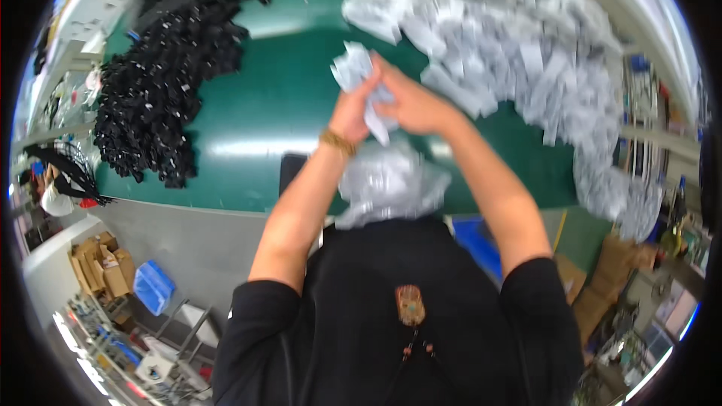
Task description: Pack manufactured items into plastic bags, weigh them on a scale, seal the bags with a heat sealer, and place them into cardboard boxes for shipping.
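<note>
Green table (282,98) | grey floor (218,244) | black pile (162,79), pale pile (553,68) | left hand (351,110), right hand (414,101): clasping white bundle (353,68)

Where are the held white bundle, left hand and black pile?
White bundle (353,68), head view: its upper part.
Left hand (351,111), head view: middle of the hand.
Black pile (159,79), head view: its middle.

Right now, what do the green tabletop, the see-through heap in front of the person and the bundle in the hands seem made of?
Tabletop: smooth, semi-glossy, perhaps rubber or coated board; light reflects in streaks.
Heap: probably thin plastic film, shiny and crinkled; it shows glints and folds.
Bundle: pale and creased, perhaps thin plastic or paper; blur leaves it open.
</note>
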{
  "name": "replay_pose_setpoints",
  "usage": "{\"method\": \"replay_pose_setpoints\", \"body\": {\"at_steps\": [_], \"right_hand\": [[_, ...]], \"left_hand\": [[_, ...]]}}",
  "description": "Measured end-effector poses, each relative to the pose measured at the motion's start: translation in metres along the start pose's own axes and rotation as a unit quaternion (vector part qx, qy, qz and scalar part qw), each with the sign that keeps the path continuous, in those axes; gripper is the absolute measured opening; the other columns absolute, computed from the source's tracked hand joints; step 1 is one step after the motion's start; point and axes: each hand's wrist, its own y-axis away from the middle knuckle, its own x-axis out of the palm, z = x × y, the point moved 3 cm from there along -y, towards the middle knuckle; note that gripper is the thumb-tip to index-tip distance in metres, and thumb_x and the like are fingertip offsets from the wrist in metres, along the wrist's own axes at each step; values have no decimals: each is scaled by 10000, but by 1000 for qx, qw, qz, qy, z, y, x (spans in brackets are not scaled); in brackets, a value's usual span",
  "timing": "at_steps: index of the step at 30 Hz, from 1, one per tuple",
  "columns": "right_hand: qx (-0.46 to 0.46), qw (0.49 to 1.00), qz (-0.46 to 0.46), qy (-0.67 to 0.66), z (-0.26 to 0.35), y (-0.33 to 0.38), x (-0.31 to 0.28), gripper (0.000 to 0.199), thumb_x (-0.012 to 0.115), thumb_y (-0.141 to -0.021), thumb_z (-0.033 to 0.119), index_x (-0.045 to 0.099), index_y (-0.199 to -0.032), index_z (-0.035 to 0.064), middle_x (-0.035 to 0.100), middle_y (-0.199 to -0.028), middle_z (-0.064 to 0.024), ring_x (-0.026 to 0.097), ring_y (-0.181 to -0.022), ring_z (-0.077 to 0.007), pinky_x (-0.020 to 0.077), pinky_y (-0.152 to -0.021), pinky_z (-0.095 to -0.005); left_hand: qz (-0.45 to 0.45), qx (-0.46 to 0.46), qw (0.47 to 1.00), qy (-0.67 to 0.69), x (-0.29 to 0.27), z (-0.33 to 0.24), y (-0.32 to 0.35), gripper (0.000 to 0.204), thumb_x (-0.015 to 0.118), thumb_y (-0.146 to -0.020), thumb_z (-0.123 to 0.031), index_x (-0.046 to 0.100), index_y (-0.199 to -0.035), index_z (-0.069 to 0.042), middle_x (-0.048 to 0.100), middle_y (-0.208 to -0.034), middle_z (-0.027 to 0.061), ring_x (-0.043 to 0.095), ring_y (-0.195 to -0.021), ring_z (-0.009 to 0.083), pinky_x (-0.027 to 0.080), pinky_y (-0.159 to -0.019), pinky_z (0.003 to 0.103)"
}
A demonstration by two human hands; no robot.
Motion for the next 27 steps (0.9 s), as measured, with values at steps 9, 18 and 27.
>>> {"method": "replay_pose_setpoints", "body": {"at_steps": [9, 18, 27], "right_hand": [[-47, 990, -126, 44, 143, 96, -67, 520, 643, -770, 31, 472, -1261, 15, 529, -1245, -115, 585, -989, -188, 481, -755, -287], [31, 938, 42, 344, 102, 152, 21, 172, 557, -736, 77, 596, -885, 0, 588, -1037, -115, 624, -770, -263, 524, -617, -355], [-25, 955, -86, 284, 144, 171, 22, 78, 575, -691, 50, 511, -722, 18, 512, -842, -89, 552, -798, -243, 489, -608, -346]], "left_hand": [[111, 164, 968, -152, 66, -114, 65, 496, 622, -826, -159, 433, -1238, 39, 564, -1136, 146, 580, -1042, 282, 483, -916, 415], [414, -170, 718, -533, 103, -58, 109, 728, 792, -609, -242, 488, -1235, -27, 606, -1068, 77, 563, -1003, 192, 444, -879, 328], [385, 27, 353, -852, 72, -18, 88, 539, 702, -634, -89, 548, -1146, -16, 638, -934, 185, 612, -898, 360, 496, -753, 421]]}}
